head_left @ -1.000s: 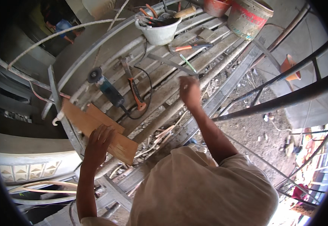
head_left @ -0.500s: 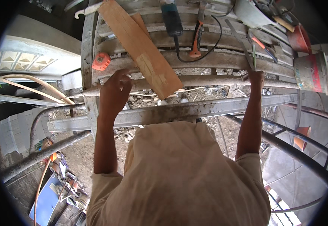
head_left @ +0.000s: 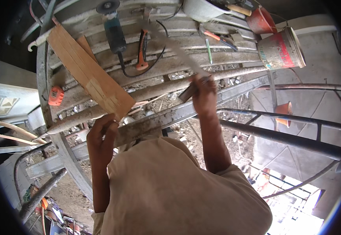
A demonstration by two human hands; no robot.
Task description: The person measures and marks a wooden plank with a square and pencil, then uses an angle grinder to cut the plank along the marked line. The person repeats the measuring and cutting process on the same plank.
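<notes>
Board [head_left: 90, 72]: lies aslant on the slatted tabletop [head_left: 233, 58], near end across the front pipe [head_left: 237, 72]. Left hand [head_left: 101, 135]: off the board half a second ago, now at its near corner; fingers curled, firmness of hold impossible to tell. Right hand [head_left: 205, 92]: closed on a long blade [head_left: 183, 55], now swung leftward over the left hammer [head_left: 142, 53], motion-blurred. Bearing on the work, as judged: board and blade both within immediate control. Alongside: grinder [head_left: 114, 34], tape measure [head_left: 56, 96].
</notes>
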